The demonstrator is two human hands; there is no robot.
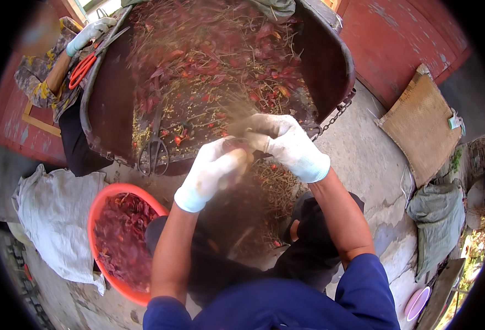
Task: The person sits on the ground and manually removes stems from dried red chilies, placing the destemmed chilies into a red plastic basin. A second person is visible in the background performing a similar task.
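Observation:
Both my hands wear white gloves with pale blue cuffs and meet over the near edge of a cart bed [330, 60]. My left hand [214, 169] is closed around a dark red dried chili pepper [234, 144], mostly covered by its fingers. My right hand [286, 140] pinches against it; what sits between those fingertips is hidden and blurred. Dried red chilies [209, 55], stems and yellow seeds lie loose in the cart. A pair of scissors [154, 148] rests at its near edge, left of my hands. Beside my left knee, an orange-red basin [95, 206] holds dark red chili pieces.
Another person's gloved hand [92, 34] rests on the cart's left side, by red-handled scissors [85, 65]. A white sack [58, 214] lies left of the basin. Stem scraps [278, 187] litter the ground below. Right are a woven mat [424, 124], a grey-green sack [437, 220] and a pink basin [417, 303].

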